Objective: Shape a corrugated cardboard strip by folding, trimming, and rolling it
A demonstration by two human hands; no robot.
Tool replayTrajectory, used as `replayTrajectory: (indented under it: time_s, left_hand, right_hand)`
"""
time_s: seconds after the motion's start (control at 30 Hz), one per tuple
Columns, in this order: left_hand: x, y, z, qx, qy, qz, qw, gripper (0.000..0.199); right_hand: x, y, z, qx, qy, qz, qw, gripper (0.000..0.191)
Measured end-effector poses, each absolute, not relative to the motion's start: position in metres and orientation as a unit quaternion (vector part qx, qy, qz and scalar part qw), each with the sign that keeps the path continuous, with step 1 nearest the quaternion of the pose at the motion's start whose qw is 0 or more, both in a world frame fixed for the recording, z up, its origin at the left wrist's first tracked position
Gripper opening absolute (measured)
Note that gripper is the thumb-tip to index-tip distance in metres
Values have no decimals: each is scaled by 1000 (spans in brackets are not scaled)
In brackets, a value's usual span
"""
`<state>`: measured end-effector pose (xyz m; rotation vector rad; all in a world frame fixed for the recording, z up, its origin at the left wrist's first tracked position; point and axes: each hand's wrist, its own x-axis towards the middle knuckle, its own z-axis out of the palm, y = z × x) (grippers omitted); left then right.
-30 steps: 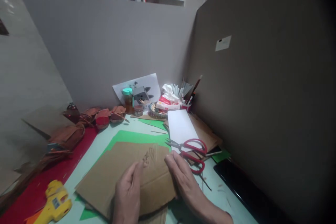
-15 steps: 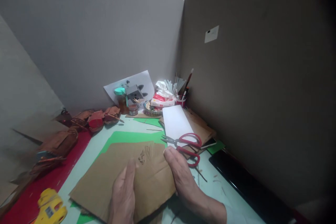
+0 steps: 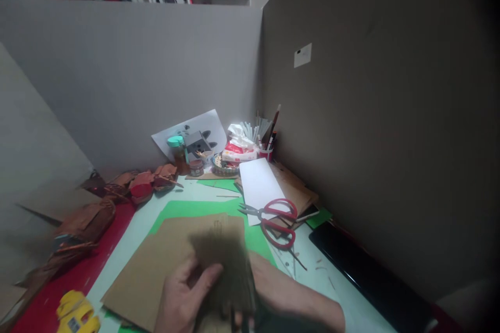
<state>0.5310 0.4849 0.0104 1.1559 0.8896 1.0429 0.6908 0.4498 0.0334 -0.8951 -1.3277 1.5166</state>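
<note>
Brown cardboard sheet (image 3: 164, 265) flat on green paper (image 3: 195, 209), uncut; red scissors (image 3: 273, 218) untouched just beside. Smaller blurred cardboard piece (image 3: 224, 270) lifted over the sheet, pinched by left hand (image 3: 183, 296) at its left edge; right hand (image 3: 285, 291) beneath, grip hidden.
</note>
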Motion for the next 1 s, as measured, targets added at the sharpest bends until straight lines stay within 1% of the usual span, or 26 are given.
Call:
replayTrajectory:
  time_s: [0.1, 0.17, 0.23, 0.37, 0.5, 0.67, 0.77, 0.9, 1.0]
  left_hand:
    - [525, 486, 10, 453, 390, 417, 685, 48]
    - [524, 486, 10, 435, 362, 394, 724, 47]
    - [526, 486, 10, 423, 354, 380, 743, 48]
    - [528, 483, 12, 427, 371, 377, 733, 52]
    - [528, 484, 14, 450, 379, 369, 720, 52]
    - [525, 492, 5, 452, 391, 347, 723, 54]
    - [521, 498, -4, 481, 372, 332, 721, 55]
    - [517, 500, -5, 512, 383, 310, 704, 50]
    - [517, 499, -2, 510, 373, 297, 716, 41]
  right_hand:
    - [701, 448, 43, -424, -571, 501, 492, 56]
    - [709, 448, 47, -439, -558, 497, 500, 54]
    - [714, 447, 49, -430, -556, 516, 490, 45]
    - [716, 443, 53, -434, -605, 471, 473, 27]
    - [710, 443, 49, -434, -640, 440, 457, 28]
    - [708, 446, 41, -409, -660, 420, 470, 25]
    - [710, 448, 38, -369, -681, 423, 471, 25]
    - [713, 451, 32, -369, -642, 485, 466, 23]
    - [713, 451, 29, -385, -621, 526, 435, 30]
